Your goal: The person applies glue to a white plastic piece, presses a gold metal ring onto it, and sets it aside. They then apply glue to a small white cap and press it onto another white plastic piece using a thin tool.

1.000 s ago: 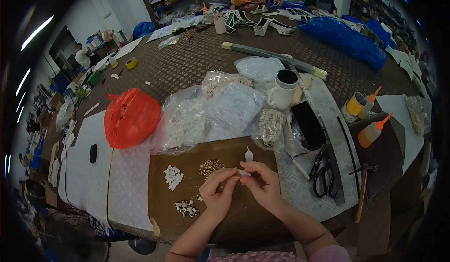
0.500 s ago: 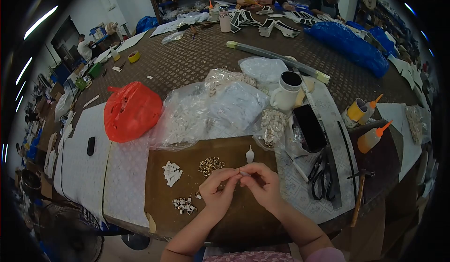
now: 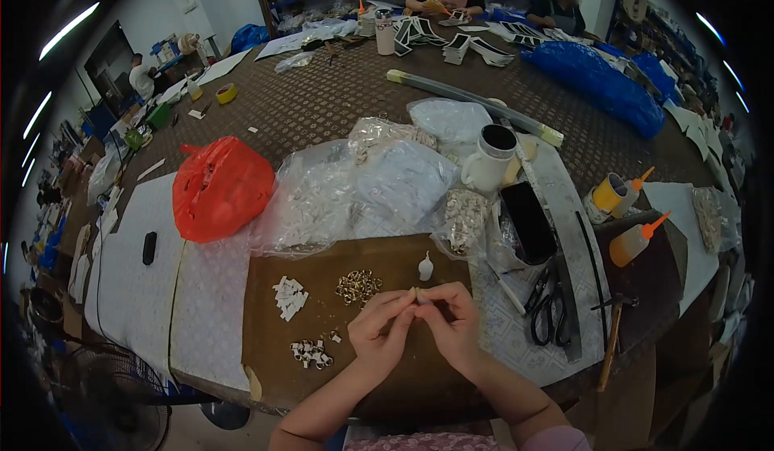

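Pinching a small white piece [image 3: 418,295] between the fingertips of both, the left hand [image 3: 377,332] and right hand [image 3: 456,322] meet just above a brown work board [image 3: 403,382]. Just beyond them lie a heap of gold rings [image 3: 358,285], a stack of white strips [image 3: 289,297] and a tiny glue bottle [image 3: 426,268]. Nearer, to the left, a small cluster of assembled pieces [image 3: 313,355] suggests only a few are done, with many loose parts unused.

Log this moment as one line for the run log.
left hand: pinching small white piece | right hand: pinching same piece | nearby: heap of small gold metal rings
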Action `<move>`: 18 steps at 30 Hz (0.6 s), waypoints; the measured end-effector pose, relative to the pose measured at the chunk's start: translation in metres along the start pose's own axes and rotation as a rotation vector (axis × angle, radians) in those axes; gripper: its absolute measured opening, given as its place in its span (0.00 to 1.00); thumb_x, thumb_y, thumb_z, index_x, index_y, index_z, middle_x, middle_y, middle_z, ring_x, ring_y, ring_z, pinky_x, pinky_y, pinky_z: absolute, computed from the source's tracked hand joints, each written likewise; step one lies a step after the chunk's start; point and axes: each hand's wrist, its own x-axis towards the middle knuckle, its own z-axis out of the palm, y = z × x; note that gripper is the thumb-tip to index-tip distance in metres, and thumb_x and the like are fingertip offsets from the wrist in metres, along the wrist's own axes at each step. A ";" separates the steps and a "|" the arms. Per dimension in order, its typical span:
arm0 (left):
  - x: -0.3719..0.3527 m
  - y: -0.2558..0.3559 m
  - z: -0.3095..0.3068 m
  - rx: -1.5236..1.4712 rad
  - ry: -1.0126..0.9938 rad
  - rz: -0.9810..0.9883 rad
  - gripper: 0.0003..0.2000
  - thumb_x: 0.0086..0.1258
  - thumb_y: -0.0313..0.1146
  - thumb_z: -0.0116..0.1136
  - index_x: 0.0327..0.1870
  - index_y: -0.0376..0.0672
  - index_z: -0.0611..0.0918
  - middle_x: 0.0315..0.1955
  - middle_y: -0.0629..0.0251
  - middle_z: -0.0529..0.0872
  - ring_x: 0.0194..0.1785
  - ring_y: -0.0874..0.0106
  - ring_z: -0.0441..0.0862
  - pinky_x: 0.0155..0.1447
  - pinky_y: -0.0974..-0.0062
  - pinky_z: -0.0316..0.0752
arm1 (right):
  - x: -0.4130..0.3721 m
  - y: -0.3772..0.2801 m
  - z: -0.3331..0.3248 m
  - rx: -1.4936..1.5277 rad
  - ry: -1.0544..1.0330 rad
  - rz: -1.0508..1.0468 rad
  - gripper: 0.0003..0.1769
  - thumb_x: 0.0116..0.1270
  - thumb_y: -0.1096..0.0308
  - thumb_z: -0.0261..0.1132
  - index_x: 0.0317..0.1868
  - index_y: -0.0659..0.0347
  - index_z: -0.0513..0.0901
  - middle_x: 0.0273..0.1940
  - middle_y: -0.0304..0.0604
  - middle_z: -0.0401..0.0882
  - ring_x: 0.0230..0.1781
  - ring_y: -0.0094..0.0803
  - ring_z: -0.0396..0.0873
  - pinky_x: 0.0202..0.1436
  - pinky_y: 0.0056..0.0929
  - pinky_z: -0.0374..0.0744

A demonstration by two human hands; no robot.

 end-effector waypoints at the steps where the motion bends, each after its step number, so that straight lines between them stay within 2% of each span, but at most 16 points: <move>1: 0.000 -0.002 0.000 -0.033 -0.026 -0.023 0.09 0.63 0.19 0.60 0.44 0.33 0.84 0.43 0.55 0.84 0.46 0.69 0.81 0.49 0.75 0.76 | 0.001 -0.002 0.000 -0.001 0.017 0.004 0.11 0.62 0.80 0.65 0.45 0.65 0.77 0.40 0.41 0.81 0.39 0.20 0.79 0.43 0.18 0.79; 3: -0.002 -0.007 0.002 -0.101 -0.080 -0.069 0.08 0.66 0.23 0.58 0.45 0.33 0.83 0.46 0.55 0.83 0.50 0.69 0.80 0.54 0.73 0.74 | 0.000 0.000 -0.001 -0.031 0.044 -0.019 0.10 0.64 0.80 0.64 0.44 0.64 0.75 0.40 0.42 0.79 0.39 0.22 0.79 0.44 0.20 0.78; 6: -0.002 -0.002 0.011 -0.751 -0.039 -0.410 0.10 0.71 0.29 0.54 0.48 0.34 0.82 0.52 0.55 0.80 0.54 0.69 0.78 0.60 0.71 0.70 | 0.000 0.000 -0.003 0.054 0.053 0.002 0.10 0.63 0.81 0.64 0.42 0.63 0.73 0.40 0.42 0.78 0.40 0.24 0.79 0.45 0.22 0.78; 9: 0.001 -0.009 0.004 -0.955 -0.013 -0.576 0.11 0.73 0.32 0.52 0.49 0.36 0.81 0.55 0.56 0.79 0.54 0.69 0.78 0.60 0.72 0.71 | 0.000 0.008 0.000 0.042 0.035 -0.046 0.11 0.61 0.82 0.65 0.41 0.63 0.73 0.41 0.44 0.78 0.42 0.26 0.79 0.47 0.23 0.78; 18: 0.001 -0.011 -0.004 -0.857 0.012 -0.607 0.07 0.71 0.29 0.56 0.43 0.36 0.82 0.50 0.56 0.82 0.54 0.68 0.79 0.60 0.70 0.72 | -0.001 0.012 0.000 -0.207 -0.042 -0.241 0.14 0.56 0.83 0.70 0.39 0.62 0.74 0.42 0.46 0.79 0.45 0.30 0.80 0.46 0.24 0.79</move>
